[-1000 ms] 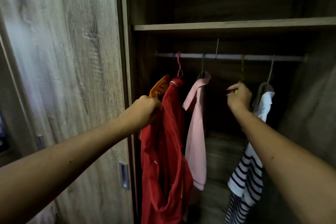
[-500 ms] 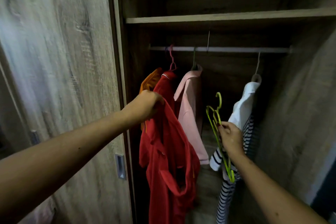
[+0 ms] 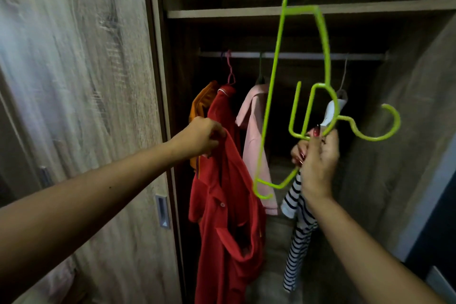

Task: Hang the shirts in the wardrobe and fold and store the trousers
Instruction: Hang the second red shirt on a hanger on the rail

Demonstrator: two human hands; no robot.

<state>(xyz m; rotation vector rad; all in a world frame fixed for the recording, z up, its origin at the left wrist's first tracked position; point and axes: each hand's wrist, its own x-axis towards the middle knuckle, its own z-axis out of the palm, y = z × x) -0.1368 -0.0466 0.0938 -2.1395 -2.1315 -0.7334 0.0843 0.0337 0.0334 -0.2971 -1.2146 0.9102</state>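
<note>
One red shirt was the piece in hand, draped long at the left of the wardrobe opening, its collar up under a pink hanger hooked on the rail. I could not tell if that hanger already bore it. The left hand pinched the shirt's shoulder cloth with curled fingers, so the shirt lay right at that hand and fell below it. The right hand was closed round what looked like two tangled green hangers, held up bare and off the rail, just right of the red shirt and not touching it. An orange top sat behind the red shirt, a pink shirt beside it and a striped shirt further right, all hanging under the rail. A shelf ran above and the door stood at the left. Judged progress: several shirts hung, with green hangers free for more. No trousers were in view, so folding and storing looked undone.
</note>
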